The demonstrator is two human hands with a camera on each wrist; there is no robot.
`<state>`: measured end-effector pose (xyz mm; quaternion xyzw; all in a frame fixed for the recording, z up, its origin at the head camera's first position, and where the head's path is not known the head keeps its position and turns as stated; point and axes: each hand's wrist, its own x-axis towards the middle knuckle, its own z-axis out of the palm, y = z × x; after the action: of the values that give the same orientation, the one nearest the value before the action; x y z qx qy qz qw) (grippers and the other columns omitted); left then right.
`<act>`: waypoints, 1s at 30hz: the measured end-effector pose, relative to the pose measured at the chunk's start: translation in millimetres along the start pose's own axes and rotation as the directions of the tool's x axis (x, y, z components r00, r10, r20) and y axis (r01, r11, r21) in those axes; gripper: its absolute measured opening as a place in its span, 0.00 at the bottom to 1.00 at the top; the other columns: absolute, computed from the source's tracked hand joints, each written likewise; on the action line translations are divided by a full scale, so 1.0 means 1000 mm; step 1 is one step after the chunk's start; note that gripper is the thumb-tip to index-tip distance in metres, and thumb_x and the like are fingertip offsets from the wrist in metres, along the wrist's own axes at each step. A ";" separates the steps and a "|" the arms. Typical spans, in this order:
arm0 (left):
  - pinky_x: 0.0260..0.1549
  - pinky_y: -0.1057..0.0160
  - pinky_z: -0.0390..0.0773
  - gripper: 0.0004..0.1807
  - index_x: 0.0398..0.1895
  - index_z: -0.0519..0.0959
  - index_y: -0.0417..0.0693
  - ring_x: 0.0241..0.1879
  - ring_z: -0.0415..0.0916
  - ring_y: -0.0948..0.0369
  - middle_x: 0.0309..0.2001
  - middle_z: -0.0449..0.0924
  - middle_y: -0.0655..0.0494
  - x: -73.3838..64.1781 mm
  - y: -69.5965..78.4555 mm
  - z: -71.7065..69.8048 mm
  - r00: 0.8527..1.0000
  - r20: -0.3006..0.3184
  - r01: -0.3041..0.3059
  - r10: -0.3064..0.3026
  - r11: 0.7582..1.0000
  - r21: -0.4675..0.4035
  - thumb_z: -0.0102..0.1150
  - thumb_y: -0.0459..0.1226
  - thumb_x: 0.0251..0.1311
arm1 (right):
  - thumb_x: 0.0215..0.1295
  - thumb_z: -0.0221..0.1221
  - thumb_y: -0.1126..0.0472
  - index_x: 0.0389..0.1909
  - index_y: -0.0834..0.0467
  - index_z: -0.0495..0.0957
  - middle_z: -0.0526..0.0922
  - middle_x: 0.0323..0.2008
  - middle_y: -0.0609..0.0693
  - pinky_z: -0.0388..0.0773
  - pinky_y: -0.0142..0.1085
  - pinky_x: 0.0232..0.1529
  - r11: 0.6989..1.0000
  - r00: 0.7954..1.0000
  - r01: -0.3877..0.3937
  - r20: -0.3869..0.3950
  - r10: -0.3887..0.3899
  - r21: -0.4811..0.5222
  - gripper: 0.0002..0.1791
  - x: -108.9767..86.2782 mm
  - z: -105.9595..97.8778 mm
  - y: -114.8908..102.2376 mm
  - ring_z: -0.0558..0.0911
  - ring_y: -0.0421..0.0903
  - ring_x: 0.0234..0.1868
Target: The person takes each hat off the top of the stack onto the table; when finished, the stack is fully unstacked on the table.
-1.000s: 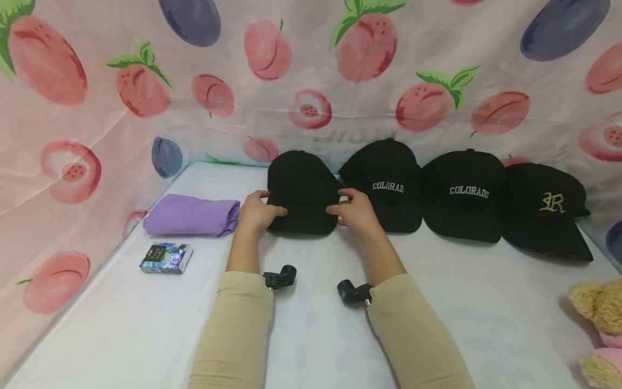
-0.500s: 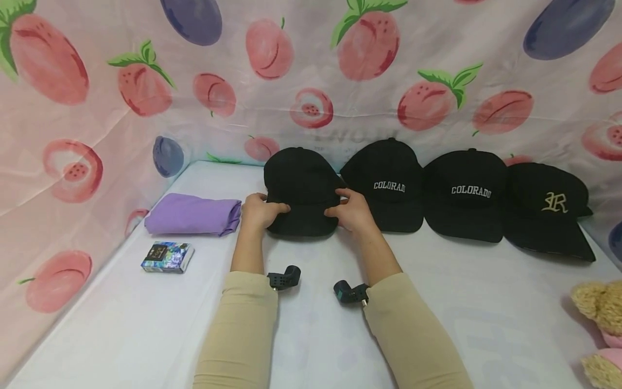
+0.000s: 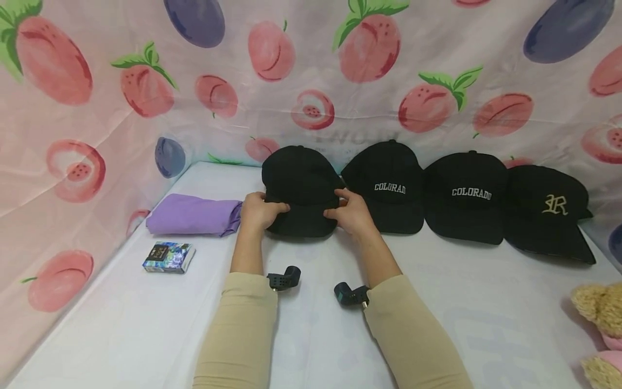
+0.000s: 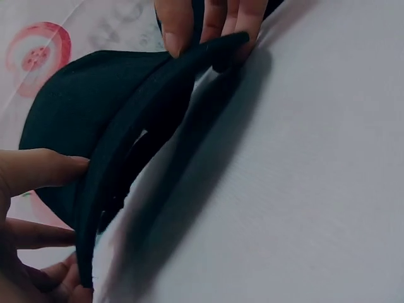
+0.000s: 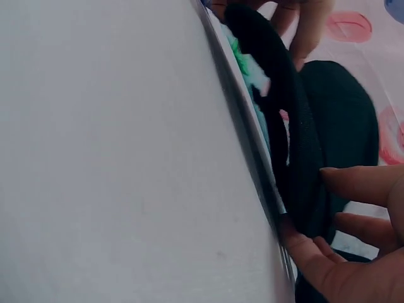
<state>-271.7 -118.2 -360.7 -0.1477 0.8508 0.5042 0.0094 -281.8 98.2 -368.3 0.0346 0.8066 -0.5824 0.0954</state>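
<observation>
A plain black baseball cap (image 3: 302, 181) is at the left end of a row of caps, its brim toward me. My left hand (image 3: 257, 212) pinches the brim's left side, thumb on top and fingers beneath. On the opposite side my right hand (image 3: 353, 213) grips the brim the same way. In the left wrist view the brim (image 4: 136, 120) is raised off the white surface, with a shadow under it. The right wrist view also has the cap (image 5: 341, 120) between both hands. Beside my right hand stands a black cap lettered COLORADO (image 3: 391, 202).
Further right are another COLORADO cap (image 3: 468, 208) and a black cap with a gold emblem (image 3: 551, 219). A folded purple cloth (image 3: 191, 215) and a small patterned box (image 3: 169, 257) lie at left. A plush toy (image 3: 600, 308) sits at the right edge. Fruit-print fabric (image 3: 272, 108) hangs behind.
Both hands keep hold of the plain cap. Its crown has shifted slightly left and up, and both thumbs lie a little further left or inward on the brim. The other caps stay put.
</observation>
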 end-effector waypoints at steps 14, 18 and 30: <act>0.67 0.42 0.66 0.37 0.71 0.72 0.40 0.69 0.58 0.37 0.69 0.65 0.34 -0.002 0.017 0.004 0.986 -0.126 -0.106 0.106 0.994 0.008 0.71 0.41 0.58 | 0.65 0.66 0.65 0.79 0.55 0.63 0.68 0.71 0.64 0.73 0.49 0.67 0.981 0.978 0.153 -0.126 -0.168 -0.123 0.41 0.004 0.005 -0.001 0.75 0.59 0.67; 0.67 0.42 0.65 0.37 0.72 0.71 0.38 0.69 0.58 0.37 0.68 0.65 0.33 0.000 0.016 0.002 0.986 -0.119 -0.112 0.115 0.993 0.029 0.70 0.41 0.59 | 0.66 0.64 0.66 0.79 0.56 0.62 0.66 0.70 0.64 0.79 0.48 0.63 0.976 0.975 0.170 -0.121 -0.187 -0.137 0.41 0.009 0.009 -0.001 0.81 0.60 0.62; 0.70 0.42 0.63 0.38 0.71 0.68 0.33 0.70 0.59 0.36 0.68 0.66 0.32 0.014 0.007 -0.003 0.994 -0.047 -0.095 0.103 0.984 0.149 0.68 0.42 0.61 | 0.62 0.67 0.66 0.78 0.56 0.63 0.70 0.69 0.64 0.72 0.50 0.69 0.951 0.984 0.130 -0.082 -0.158 -0.280 0.43 0.019 0.015 -0.005 0.71 0.60 0.69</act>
<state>-286.7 -120.7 -355.5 -0.1179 0.8918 0.4359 -0.0280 -299.9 80.9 -371.8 -0.0078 0.8835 -0.4682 0.0147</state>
